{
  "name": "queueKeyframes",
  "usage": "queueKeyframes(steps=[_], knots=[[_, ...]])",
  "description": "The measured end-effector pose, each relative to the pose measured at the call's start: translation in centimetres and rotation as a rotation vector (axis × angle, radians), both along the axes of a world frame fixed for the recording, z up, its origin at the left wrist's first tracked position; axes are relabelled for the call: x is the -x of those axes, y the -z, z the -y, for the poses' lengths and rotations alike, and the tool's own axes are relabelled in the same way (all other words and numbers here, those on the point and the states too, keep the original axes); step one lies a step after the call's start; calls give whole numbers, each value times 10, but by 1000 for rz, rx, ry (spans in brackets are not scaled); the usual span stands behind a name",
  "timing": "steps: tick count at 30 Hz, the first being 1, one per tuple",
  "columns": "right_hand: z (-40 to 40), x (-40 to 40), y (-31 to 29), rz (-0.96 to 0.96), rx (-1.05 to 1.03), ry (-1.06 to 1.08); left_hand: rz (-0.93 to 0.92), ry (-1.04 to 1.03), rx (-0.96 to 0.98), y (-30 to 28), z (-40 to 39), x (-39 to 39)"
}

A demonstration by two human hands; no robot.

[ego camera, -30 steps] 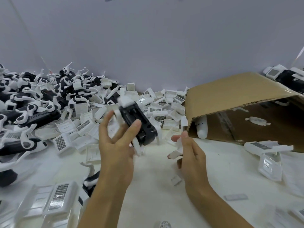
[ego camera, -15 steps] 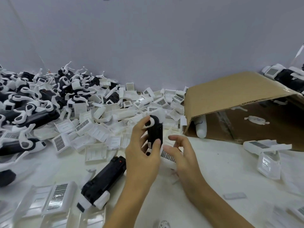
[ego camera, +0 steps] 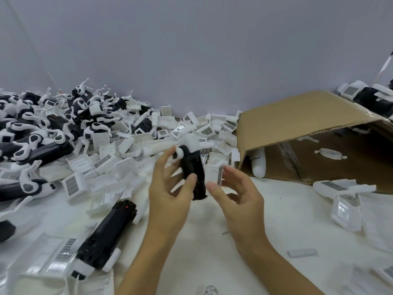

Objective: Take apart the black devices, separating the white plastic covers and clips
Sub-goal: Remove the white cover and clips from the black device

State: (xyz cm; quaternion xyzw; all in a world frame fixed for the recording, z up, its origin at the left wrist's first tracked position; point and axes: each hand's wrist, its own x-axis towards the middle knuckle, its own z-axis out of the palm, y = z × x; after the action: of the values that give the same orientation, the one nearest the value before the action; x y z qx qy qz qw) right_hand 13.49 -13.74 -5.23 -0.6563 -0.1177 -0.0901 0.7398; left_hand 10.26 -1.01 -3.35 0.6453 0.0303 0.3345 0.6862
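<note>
A black device stands upright in the air at the centre, and my left hand grips it with the thumb across its front. A white clip end shows at its top. My right hand is just right of it, thumb and fingers pinching a white plastic cover that sits against the device's side. A second black device lies on the table at the lower left.
A heap of loose white covers fills the middle back. Black devices with white clips are piled at the left. A cardboard box lies on its side at the right, with a white device and a clear cover before it.
My left hand set one black device down at the lower left and now holds another upright. My right hand came up to the device's side and holds a white cover there.
</note>
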Motion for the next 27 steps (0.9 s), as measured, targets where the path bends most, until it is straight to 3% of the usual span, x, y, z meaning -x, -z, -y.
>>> queueKeyframes(steps=[4,7,13,19,23,27], knots=[[2,1,-3,48,48,33,4,156,83,2,18,2],[2,6,-7,120,88,57,13,169,170,3,21,2],[-1,12,-2,256,213,136,45,126,169,-1,23,5],[3,7,-5,115,144,-17,-8,146,214,-4,20,4],[4,3,-9,-65,-96,-200,-29,211,280,-6,17,3],[2,4,-11,-124,-3,-215,-31,226,287,-7,19,3]])
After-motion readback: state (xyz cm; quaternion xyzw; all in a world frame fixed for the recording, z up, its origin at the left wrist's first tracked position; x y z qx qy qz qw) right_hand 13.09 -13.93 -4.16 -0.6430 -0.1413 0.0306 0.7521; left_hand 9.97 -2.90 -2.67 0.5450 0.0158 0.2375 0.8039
